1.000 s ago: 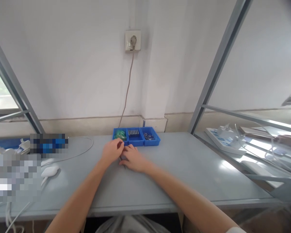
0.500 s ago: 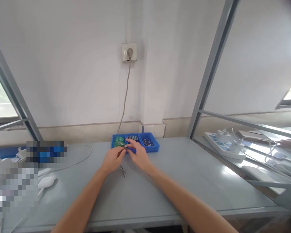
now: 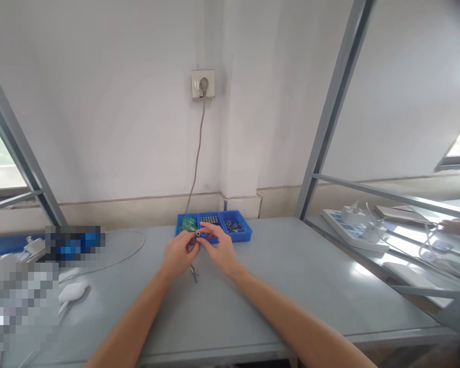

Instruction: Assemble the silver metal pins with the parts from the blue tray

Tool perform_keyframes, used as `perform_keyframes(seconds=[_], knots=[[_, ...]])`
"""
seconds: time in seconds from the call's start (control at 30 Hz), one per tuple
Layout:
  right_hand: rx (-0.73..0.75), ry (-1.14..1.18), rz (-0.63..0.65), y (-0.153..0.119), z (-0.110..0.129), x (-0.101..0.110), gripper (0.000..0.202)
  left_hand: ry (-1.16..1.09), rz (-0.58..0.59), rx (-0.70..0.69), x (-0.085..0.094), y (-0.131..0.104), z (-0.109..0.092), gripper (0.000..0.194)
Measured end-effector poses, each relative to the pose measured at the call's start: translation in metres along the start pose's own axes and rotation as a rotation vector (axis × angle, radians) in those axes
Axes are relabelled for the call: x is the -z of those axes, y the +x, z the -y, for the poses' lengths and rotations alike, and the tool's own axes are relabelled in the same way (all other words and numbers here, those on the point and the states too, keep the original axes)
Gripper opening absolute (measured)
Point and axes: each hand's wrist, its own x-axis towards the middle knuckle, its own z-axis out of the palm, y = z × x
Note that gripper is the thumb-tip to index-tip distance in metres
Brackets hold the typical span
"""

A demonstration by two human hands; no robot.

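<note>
My left hand (image 3: 179,253) and my right hand (image 3: 219,250) meet in front of the blue divided tray (image 3: 246,234). Pinched between their fingertips is a small ring-shaped metal part (image 3: 198,234), its round hole facing me. Both hands have fingers closed on it. In the tray's left section lies green material (image 3: 187,224), perhaps in plastic. The middle section has rows of small metal pieces (image 3: 209,220), partly covered by my right fingers. Thin metal pins or screws (image 3: 233,226) fill the right section. Just below my left hand, thin metal pieces (image 3: 193,274) lie on the table.
The grey table (image 3: 291,286) meets a wall with a plugged-in socket (image 3: 203,84); its cable (image 3: 199,148) drops behind the tray. A white charger (image 3: 73,292) and cord are at left. Beyond the right frame post (image 3: 325,112) stands a white power strip (image 3: 352,230).
The ring-shaped part has turned so its hole shows more clearly. My fingers have shifted slightly around it; the tray stays in place.
</note>
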Motion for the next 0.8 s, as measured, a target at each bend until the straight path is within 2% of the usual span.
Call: perform_keyframes(seconds=[0.17,0.47,0.6,0.7,0.8], knots=[[0.036,0.037,-0.024,-0.004,0.005,-0.002,0.034,0.073,-0.135,-0.034,-0.001,-0.003,0.005,0.017],[0.163,0.135,-0.004,-0.007,0.026,0.0,0.011,0.249,-0.336,-0.327,0.01,-0.004,0.009,0.016],[0.194,0.069,-0.049,-0.007,0.027,-0.001,0.008,0.242,-0.292,-0.289,0.008,-0.004,0.009,0.015],[0.153,0.023,-0.118,-0.006,0.022,-0.001,0.012,0.254,-0.214,-0.229,0.007,-0.003,0.006,0.018],[0.08,0.033,-0.121,-0.006,0.015,0.0,0.018,0.261,-0.152,-0.215,0.006,-0.003,0.003,0.021]])
